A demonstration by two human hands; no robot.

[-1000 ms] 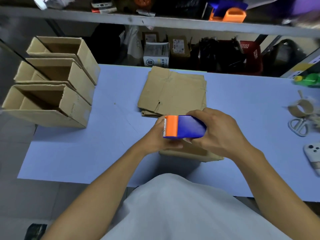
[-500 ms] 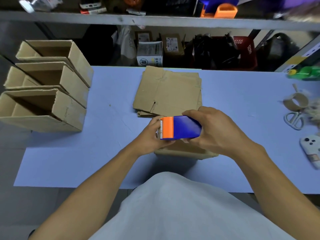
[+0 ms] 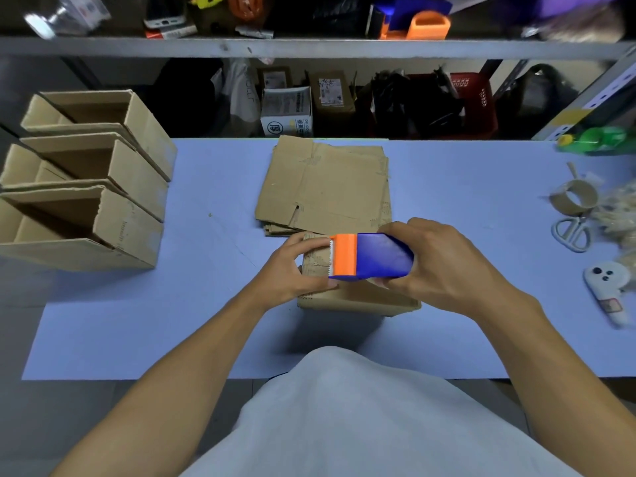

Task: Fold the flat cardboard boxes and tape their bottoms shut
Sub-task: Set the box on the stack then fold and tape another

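Observation:
A folded cardboard box (image 3: 358, 297) stands bottom-up on the blue table (image 3: 172, 321) right in front of me. My right hand (image 3: 437, 266) grips a blue tape dispenser with an orange blade head (image 3: 368, 257) on top of the box. My left hand (image 3: 292, 270) presses on the box's left end beside the orange head, fingers on the cardboard. Behind it lies a stack of flat cardboard boxes (image 3: 327, 187). Three folded boxes (image 3: 103, 201) stand open side up at the table's left edge.
At the right lie a nearly used tape roll (image 3: 574, 197), white scissors (image 3: 571, 232), a white phone-like device (image 3: 609, 290) and a green bottle (image 3: 595, 139). A cluttered shelf (image 3: 309, 48) runs behind the table, with boxes and bags beneath.
The dispenser has shifted slightly right along the box top, uncovering more cardboard by my left hand. My view has tilted a little; the other boxes stay put.

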